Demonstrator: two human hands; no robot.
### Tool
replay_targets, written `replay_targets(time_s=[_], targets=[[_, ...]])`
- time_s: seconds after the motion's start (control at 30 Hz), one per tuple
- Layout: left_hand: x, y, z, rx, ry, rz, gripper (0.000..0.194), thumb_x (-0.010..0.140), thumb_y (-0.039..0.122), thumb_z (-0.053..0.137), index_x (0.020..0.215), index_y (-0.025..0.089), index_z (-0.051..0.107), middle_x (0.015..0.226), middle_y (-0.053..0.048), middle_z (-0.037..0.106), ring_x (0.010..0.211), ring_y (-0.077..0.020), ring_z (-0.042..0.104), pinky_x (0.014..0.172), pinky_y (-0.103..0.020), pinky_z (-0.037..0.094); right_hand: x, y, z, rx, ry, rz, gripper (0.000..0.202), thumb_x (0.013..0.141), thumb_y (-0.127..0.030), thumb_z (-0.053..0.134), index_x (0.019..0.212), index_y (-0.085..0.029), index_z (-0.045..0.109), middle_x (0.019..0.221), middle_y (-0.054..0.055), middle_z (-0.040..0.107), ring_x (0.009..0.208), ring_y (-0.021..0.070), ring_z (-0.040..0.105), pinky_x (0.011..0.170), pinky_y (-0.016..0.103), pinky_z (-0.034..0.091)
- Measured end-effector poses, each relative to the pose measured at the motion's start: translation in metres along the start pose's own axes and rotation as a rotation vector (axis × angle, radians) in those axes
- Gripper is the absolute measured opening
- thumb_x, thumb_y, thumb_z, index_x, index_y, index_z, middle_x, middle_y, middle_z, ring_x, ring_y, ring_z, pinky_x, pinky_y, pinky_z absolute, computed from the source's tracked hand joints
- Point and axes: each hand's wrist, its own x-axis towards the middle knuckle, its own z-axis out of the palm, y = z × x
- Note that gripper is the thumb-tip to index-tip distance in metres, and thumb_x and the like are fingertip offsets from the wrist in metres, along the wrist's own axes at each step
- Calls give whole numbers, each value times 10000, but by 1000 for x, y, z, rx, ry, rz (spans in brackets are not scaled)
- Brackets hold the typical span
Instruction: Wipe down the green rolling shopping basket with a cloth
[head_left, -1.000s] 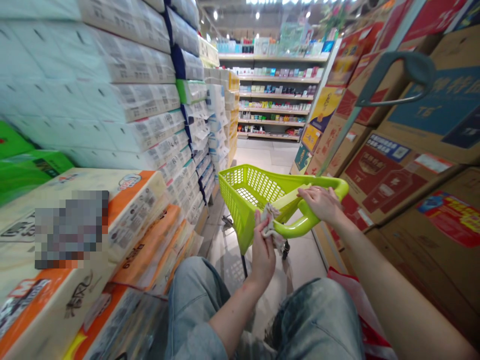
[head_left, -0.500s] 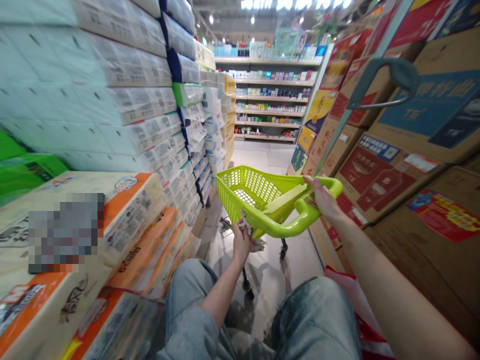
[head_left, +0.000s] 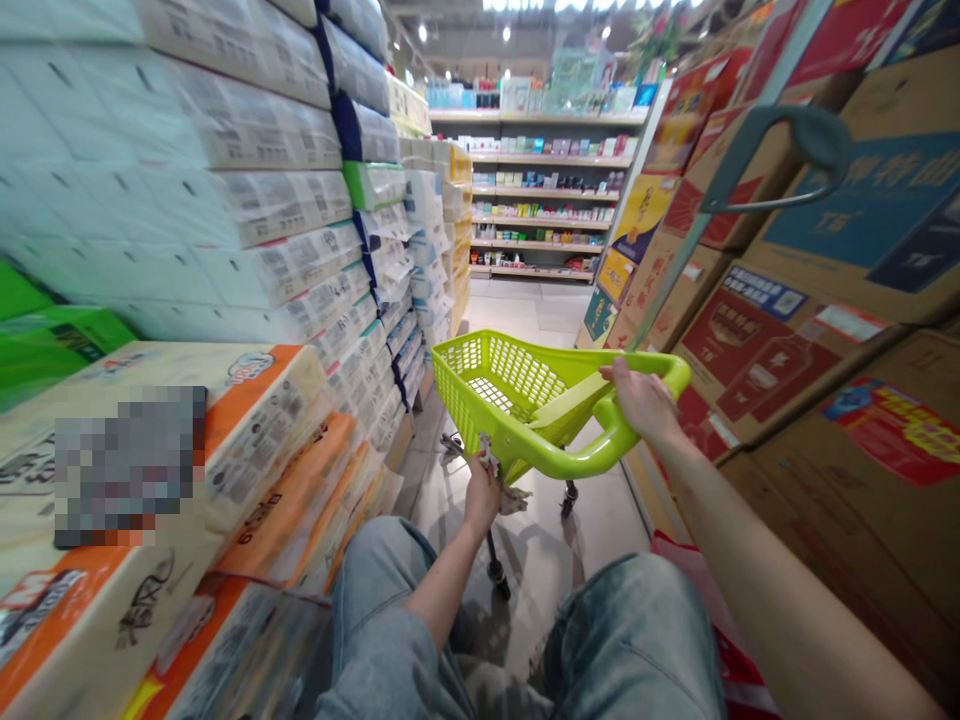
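Note:
A lime-green shopping cart [head_left: 517, 375] with a perforated basket stands in front of my knees. My right hand [head_left: 643, 400] is wrapped round the cart's looped handle at its right side. Low at the basket's near left side, my left hand [head_left: 484, 490] is closed on a crumpled pale cloth [head_left: 514, 498], which touches the outer wall of the basket. Its fingertips are partly hidden by the cloth. Below the basket, the cart's dark wheels [head_left: 497, 575] rest on the pale floor.
Stacked tissue packs [head_left: 292, 210] rise on the left, with a blurred-out flat object [head_left: 131, 465] on the nearest pack. Cardboard boxes [head_left: 757, 350] line the right, where a grey-green hooked handle [head_left: 772, 165] stands up. Shelves of goods [head_left: 540, 190] cross the far end. Red bag at lower right.
My right hand has shifted slightly down and right on the cart, which is tilted or turned a little. My left hand and the cloth have moved slightly down along the basket.

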Motion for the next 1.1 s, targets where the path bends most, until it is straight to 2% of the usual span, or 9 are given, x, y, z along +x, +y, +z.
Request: replay_targets(time_s=[0.13, 0.27, 0.4, 0.5, 0.6, 0.73, 0.83, 1.03, 1.1], targets=[[-20, 21, 7, -105, 13, 62, 360, 925, 405, 335, 1232, 219, 308, 980, -78, 595, 727, -154, 654, 661, -343, 559, -6, -13, 2, -44, -14, 40, 715, 925, -539, 105, 966, -178, 720, 1028, 111, 697, 1095, 295, 559, 994, 475, 313], [-32, 38, 10, -50, 80, 214, 385, 928, 401, 328, 1252, 195, 349, 1144, -120, 547, 862, -162, 631, 733, -312, 537, -6, -10, 2, -51, 13, -1, 696, 928, -540, 139, 893, -184, 736, 972, 100, 712, 1052, 277, 583, 980, 447, 318], [-26, 35, 5, -6, 49, 291, 342, 912, 350, 385, 1205, 175, 414, 1120, -107, 574, 955, -180, 599, 811, -321, 499, -5, -3, -1, -77, 36, 8, 691, 939, -518, 135, 885, -171, 729, 936, 110, 717, 983, 258, 616, 946, 406, 346], [-17, 24, 2, 27, 3, 289, 314, 890, 306, 422, 1175, 174, 430, 1057, -91, 600, 907, -181, 605, 780, -325, 495, -8, -7, -5, -191, 28, -50, 675, 946, -491, 139, 878, -150, 718, 896, 132, 715, 914, 254, 634, 896, 379, 377], [-10, 18, 2, 46, -71, 262, 303, 876, 273, 431, 1163, 176, 426, 979, -74, 620, 817, -172, 617, 724, -312, 496, -15, -21, -4, -259, -94, -176, 649, 951, -480, 147, 843, -184, 715, 888, 98, 720, 909, 225, 632, 926, 362, 365], [-4, 18, 2, 11, -108, 285, 280, 848, 257, 477, 1118, 190, 452, 1010, -66, 622, 870, -172, 615, 765, -303, 486, -18, -35, 2, -244, -346, -248, 665, 943, -526, 139, 877, -227, 729, 871, 51, 729, 935, 195, 633, 1012, 360, 301], [-2, 5, 3, -23, -71, 193, 263, 823, 232, 500, 1081, 186, 478, 1017, -70, 624, 897, -171, 610, 770, -288, 480, -14, -33, 6, -267, -396, -213, 680, 924, -576, 152, 906, -226, 735, 847, 61, 729, 966, 213, 624, 993, 364, 317], [-11, -58, 9, -103, -64, -105, 172, 768, 249, 546, 904, 145, 533, 836, -53, 621, 786, -167, 603, 697, -270, 470, -8, -26, 7, -258, -354, -149, 680, 906, -617, 168, 931, -241, 734, 841, 56, 727, 1002, 226, 603, 900, 324, 376], [-14, -62, 13, -147, 5, -155, 189, 777, 296, 545, 885, 143, 522, 812, -50, 607, 744, -164, 594, 662, -268, 468, -9, -26, 7, -275, -349, -135, 690, 898, -632, 167, 910, -241, 737, 834, 60, 726, 1008, 234, 599, 892, 324, 377]])
